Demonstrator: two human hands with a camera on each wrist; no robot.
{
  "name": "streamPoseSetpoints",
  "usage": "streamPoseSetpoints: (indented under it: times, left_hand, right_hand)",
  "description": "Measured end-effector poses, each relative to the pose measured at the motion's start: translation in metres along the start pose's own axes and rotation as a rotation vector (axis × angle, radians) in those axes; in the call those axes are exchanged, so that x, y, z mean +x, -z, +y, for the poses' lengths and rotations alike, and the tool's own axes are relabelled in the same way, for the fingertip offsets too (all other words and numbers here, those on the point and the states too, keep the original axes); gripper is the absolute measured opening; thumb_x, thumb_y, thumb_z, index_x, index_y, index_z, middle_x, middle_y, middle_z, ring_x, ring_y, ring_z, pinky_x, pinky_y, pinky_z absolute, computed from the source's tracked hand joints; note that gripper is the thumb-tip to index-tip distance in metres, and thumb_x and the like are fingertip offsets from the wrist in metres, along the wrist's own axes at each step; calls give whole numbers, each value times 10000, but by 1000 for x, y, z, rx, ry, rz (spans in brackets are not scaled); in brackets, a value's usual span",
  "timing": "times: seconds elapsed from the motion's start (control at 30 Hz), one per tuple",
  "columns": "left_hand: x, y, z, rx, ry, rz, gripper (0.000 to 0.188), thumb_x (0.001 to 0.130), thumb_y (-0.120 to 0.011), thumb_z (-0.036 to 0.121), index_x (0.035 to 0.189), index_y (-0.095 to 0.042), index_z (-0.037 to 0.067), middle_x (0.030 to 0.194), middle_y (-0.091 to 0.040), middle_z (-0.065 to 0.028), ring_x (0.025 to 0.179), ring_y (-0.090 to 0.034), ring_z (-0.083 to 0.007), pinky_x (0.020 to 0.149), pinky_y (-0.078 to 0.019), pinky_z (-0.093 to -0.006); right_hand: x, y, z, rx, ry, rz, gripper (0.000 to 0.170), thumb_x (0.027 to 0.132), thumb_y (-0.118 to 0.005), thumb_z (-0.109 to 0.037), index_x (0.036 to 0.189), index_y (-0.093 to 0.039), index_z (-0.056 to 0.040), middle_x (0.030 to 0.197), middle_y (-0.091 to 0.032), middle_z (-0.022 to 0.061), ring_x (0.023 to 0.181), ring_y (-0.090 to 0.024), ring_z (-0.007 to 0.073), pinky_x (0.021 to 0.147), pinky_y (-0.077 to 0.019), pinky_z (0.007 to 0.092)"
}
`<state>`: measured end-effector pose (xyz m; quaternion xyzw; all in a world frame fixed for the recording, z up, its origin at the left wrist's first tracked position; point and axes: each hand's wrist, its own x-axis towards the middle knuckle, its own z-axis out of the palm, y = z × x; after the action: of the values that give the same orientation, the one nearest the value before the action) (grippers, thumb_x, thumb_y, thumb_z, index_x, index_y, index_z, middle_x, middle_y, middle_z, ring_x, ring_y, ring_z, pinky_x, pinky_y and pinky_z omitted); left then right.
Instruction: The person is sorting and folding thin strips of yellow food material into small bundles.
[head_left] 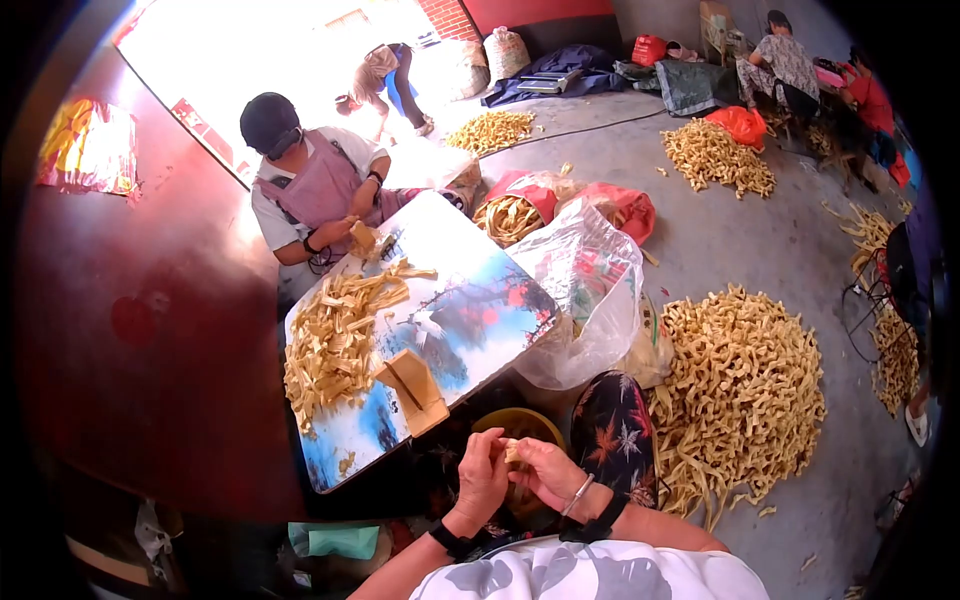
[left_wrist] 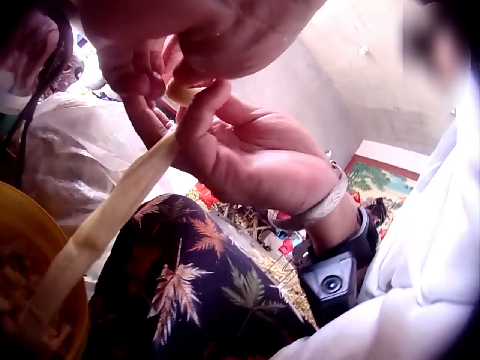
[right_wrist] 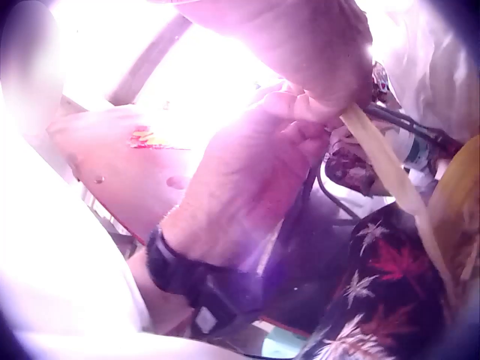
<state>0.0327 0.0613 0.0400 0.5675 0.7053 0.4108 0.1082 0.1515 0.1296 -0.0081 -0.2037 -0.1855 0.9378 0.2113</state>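
In the head view my left hand (head_left: 483, 475) and right hand (head_left: 548, 472) meet in front of my lap, fingertips together around a small pale-yellow piece. Closer up, in the left wrist view, it is the upper end of a long, flat yellowish strip (left_wrist: 112, 217). My right thumb and fingers (left_wrist: 206, 124) pinch it, and the left fingers curl over its end from above. From there the strip slopes down into a yellow bucket (left_wrist: 46, 217) holding small pieces. The right wrist view shows the same strip (right_wrist: 386, 165) hanging below my joined hands.
A painted table (head_left: 470, 300) ahead carries a heap of strips (head_left: 335, 345) and a wooden stand (head_left: 425, 405). Another person (head_left: 320, 180) works across it. To the right lie a clear plastic bag (head_left: 600, 300) and a big floor pile of short curled pieces (head_left: 745, 390).
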Motion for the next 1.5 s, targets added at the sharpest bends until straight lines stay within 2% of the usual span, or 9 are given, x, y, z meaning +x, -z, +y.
streamPoseSetpoints:
  times: [0.23, 0.33, 0.4, 0.67, 0.87, 1.1, 1.23, 1.37, 1.5]
  left_hand:
    - [-11, 7, 5, -107, 105, -16, 150, 884, -654, 15, 1021, -593, 24, 825, -629, -128, 684, -619, -180, 646, -508, -279]
    - [-1, 28, 14, -189, 232, -31, 32, 881, -631, -4, 878, -605, 14, 733, -581, -88, 649, -535, -112, 608, -470, -260]
    - [4, 39, -4, -245, 211, 27, 73, 894, -568, -6, 862, -612, 42, 704, -547, 37, 595, -485, -31, 516, -404, -204]
    - [-15, 36, -14, -1246, 669, 117, 219, 942, -633, 102, 1140, -567, 37, 1002, -637, -49, 817, -597, -116, 730, -487, -247]
    - [-32, 39, -25, -1029, 572, 129, 280, 928, -652, 91, 1195, -586, 41, 1080, -642, -20, 898, -613, -104, 815, -498, -234]
    - [-44, 38, -33, -1012, 495, 44, 203, 954, -614, 84, 1151, -595, 37, 1004, -630, -3, 842, -581, -71, 762, -492, -219]
    - [-47, 45, -33, -958, 518, 25, 112, 948, -623, 63, 1052, -590, 39, 840, -567, 30, 751, -536, -46, 690, -463, -192]
    - [-54, 38, -40, -361, 166, 98, 173, 911, -648, -9, 1066, -576, 16, 879, -580, 17, 769, -510, -26, 689, -439, -176]
    - [-57, 40, -39, -374, 319, 131, 101, 930, -657, 83, 982, -616, 7, 811, -576, 21, 734, -515, -36, 656, -436, -188]
  right_hand:
    - [4, -15, 2, -595, 275, 86, 218, 1042, -468, -275, 1002, -556, -80, 839, -620, 1, 765, -625, 76, 653, -526, 214]
    - [-15, -41, -20, -1033, 346, 111, 225, 1001, -543, -270, 973, -561, -48, 719, -645, 93, 671, -678, 219, 578, -542, 322]
    - [-8, -29, -14, -1387, 709, 50, 156, 957, -563, -186, 888, -544, -47, 744, -611, 203, 757, -610, 437, 613, -479, 496]
    - [-4, -46, 5, -1438, 772, 136, 144, 924, -577, -150, 852, -529, -35, 783, -609, 197, 750, -615, 407, 610, -479, 475]
    - [2, -49, 16, -1596, 868, 78, 177, 927, -600, -207, 889, -596, -34, 836, -640, 160, 764, -637, 367, 633, -505, 429]
    - [20, -64, 10, -1166, 362, 83, 280, 960, -571, -256, 891, -670, -3, 735, -670, 157, 640, -646, 338, 589, -502, 402]
    - [28, -58, 23, -1450, 624, 119, 280, 970, -541, -251, 879, -666, -17, 734, -655, 173, 666, -640, 360, 578, -493, 406]
    - [34, -57, 27, -1509, 684, 117, 274, 980, -522, -241, 871, -648, -23, 717, -634, 183, 661, -623, 379, 576, -491, 406]
    - [35, -56, 22, -1367, 577, 41, 282, 994, -523, -258, 870, -627, -28, 667, -622, 127, 571, -619, 280, 550, -485, 333]
